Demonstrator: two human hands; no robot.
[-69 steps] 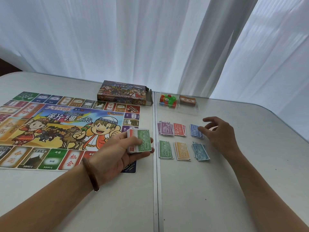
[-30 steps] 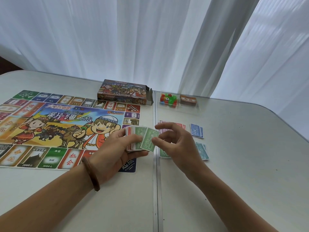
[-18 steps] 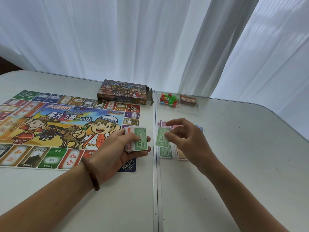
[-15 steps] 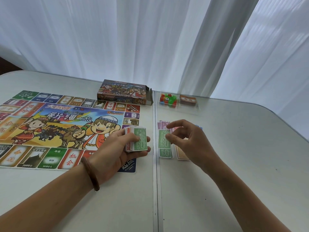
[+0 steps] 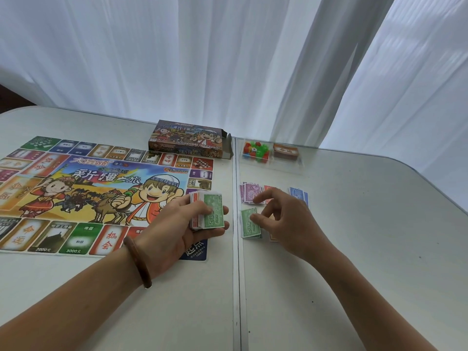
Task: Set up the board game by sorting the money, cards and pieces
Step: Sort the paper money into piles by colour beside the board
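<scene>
My left hand (image 5: 174,230) grips a stack of play money (image 5: 209,211) with a green 500 note on top, above the near right corner of the game board (image 5: 76,191). My right hand (image 5: 288,221) hovers with loosely bent fingers over the sorted money piles on the table; it holds nothing and its thumb rests at the green pile (image 5: 248,225). Behind it lie a purple pile (image 5: 249,195), a partly covered red pile (image 5: 269,189) and a blue pile (image 5: 300,195). The hand hides most of the other near piles.
The game box (image 5: 190,141) lies open-ended behind the board. To its right, a clear tray (image 5: 288,165) holds small coloured pieces (image 5: 255,148) and a brown card deck (image 5: 285,151). A seam (image 5: 236,287) splits the white table. Curtains hang behind.
My right hand took the top green note from the stack in my left hand, carried it right and laid it on the green pile; its fingers have let go. The left hand stayed put.
</scene>
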